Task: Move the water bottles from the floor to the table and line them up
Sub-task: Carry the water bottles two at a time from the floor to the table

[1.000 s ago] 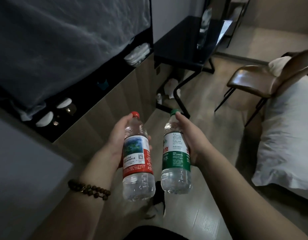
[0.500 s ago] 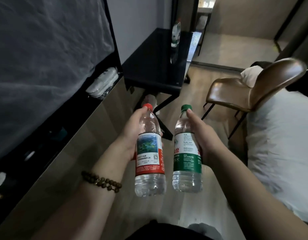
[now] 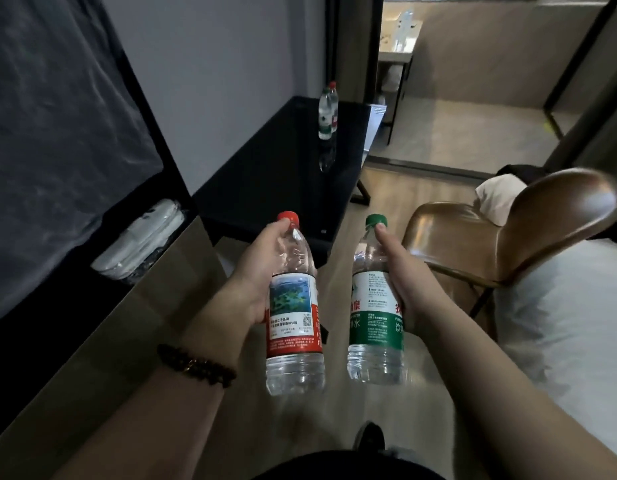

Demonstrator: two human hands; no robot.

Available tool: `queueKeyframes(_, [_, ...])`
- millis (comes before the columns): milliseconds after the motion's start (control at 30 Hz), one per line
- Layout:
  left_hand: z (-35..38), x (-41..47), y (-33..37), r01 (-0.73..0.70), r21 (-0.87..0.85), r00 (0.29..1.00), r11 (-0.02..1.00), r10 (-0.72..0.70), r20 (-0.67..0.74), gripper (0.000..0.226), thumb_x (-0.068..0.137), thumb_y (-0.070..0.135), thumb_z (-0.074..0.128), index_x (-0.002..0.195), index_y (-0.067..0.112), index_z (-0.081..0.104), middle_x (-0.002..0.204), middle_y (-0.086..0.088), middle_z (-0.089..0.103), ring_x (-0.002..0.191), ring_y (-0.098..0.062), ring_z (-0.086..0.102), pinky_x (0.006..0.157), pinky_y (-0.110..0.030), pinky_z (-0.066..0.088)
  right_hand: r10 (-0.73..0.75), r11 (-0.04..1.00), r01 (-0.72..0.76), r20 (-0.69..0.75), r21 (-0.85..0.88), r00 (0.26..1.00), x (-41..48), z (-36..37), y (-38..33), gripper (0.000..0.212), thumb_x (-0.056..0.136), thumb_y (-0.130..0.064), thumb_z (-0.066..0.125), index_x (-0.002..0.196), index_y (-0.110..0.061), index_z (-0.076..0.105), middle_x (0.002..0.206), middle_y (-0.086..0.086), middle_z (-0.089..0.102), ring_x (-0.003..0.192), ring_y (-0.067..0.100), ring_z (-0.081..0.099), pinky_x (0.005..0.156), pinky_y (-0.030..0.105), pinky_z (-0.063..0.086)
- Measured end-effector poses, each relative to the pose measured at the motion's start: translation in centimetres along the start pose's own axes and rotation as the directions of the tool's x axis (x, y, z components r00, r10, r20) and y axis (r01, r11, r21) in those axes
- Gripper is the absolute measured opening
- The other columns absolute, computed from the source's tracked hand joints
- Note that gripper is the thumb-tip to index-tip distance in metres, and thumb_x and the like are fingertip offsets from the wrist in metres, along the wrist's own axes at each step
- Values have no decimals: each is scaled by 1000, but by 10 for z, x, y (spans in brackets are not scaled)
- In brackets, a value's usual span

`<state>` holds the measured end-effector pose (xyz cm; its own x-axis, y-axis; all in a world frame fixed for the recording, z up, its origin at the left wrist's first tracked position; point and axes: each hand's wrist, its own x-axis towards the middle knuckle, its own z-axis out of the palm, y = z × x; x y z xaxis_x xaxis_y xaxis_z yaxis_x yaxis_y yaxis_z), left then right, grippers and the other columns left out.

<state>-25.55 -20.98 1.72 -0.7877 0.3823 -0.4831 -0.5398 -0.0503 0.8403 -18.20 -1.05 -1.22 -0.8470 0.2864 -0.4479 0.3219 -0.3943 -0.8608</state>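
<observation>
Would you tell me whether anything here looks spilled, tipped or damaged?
Nothing stands out. The left hand holds the red-capped bottle and the right hand the green-capped bottle, both capped and roughly upright; two more bottles stand on the black table.

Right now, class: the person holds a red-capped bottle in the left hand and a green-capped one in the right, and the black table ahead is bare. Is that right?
Not quite: the black table is not bare. The head view shows two bottles standing at its far end. The left hand does hold the red-capped bottle, the right hand the green-capped bottle.
</observation>
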Motion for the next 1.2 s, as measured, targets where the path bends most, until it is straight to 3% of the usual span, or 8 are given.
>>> queueKeyframes(167, [49, 71, 34, -46, -68, 998, 997, 44, -36, 57, 93, 56, 61, 59, 12, 73, 70, -20, 65, 56, -28, 64, 59, -39, 59, -55, 993, 57, 15, -99, 998, 77, -40, -62, 66, 69, -76, 72, 93, -15, 77, 90, 17, 76, 77, 37, 74, 87, 53, 58])
queueKeyframes(300, [71, 123, 43, -70, -2, 985, 998, 69, -158, 53, 89, 56, 65, 86, 4, 72, 83, -27, 72, 66, -34, 70, 72, -48, 60, -78, 992, 78, 1, -102, 997, 128, -53, -86, 64, 73, -79, 66, 85, -19, 79, 89, 15, 77, 85, 38, 75, 95, 61, 55])
queueKeyframes(367, [78, 147, 47, -55, 21, 985, 998, 58, -160, 51, 85, 59, 68, 76, 10, 79, 84, -25, 73, 68, -34, 71, 74, -49, 60, -79, 990, 81, 24, -112, 997, 153, -59, -94, 62, 75, -82, 61, 79, -24, 80, 86, 12, 78, 83, 34, 75, 93, 58, 57])
queueKeyframes(467, [84, 187, 57, -72, 57, 987, 996, 79, -141, 48, 82, 61, 71, 69, 16, 80, 83, -23, 73, 69, -33, 71, 71, -48, 60, -84, 981, 86, 20, -177, 996, 195, -64, -108, 65, 80, -83, 57, 86, -21, 75, 86, 7, 77, 76, 22, 76, 79, 40, 63])
queueKeyframes(633, [89, 268, 80, -108, 60, 982, 992, 116, -146, 48, 78, 64, 77, 81, 16, 73, 88, -22, 73, 75, -33, 71, 77, -49, 59, -74, 970, 76, 19, -229, 997, 270, -62, -142, 84, 67, -89, 61, 106, -15, 70, 90, 12, 78, 80, 32, 77, 79, 49, 63])
queueKeyframes(800, [94, 358, 107, -135, 85, 988, 987, 141, -67, 60, 73, 76, 74, 75, 16, 72, 81, -16, 69, 78, -33, 68, 81, -49, 57, -129, 925, 134, 37, -356, 991, 355, -63, -177, 56, 83, -80, 55, 99, -28, 61, 72, -6, 77, 61, 13, 75, 44, 20, 52])
queueKeyframes(1000, [106, 462, 157, -142, 236, 981, 961, 169, -99, 83, 59, 89, 71, 97, 15, 73, 90, -8, 79, 84, -25, 78, 79, -44, 63, -79, 912, 84, 29, -402, 996, 453, -59, -224, 84, 59, -92, 64, 110, -26, 66, 91, 5, 79, 82, 29, 78, 82, 54, 62])
queueKeyframes(1200, [101, 519, 186, -224, 317, 937, 922, 293, -190, 70, 79, 76, 63, 90, 6, 68, 91, -17, 74, 90, -37, 72, 89, -56, 57, 1, 887, 12, 28, -462, 1000, 531, -47, -242, 65, 73, -83, 64, 108, -28, 66, 87, 0, 79, 80, 22, 78, 79, 49, 64])
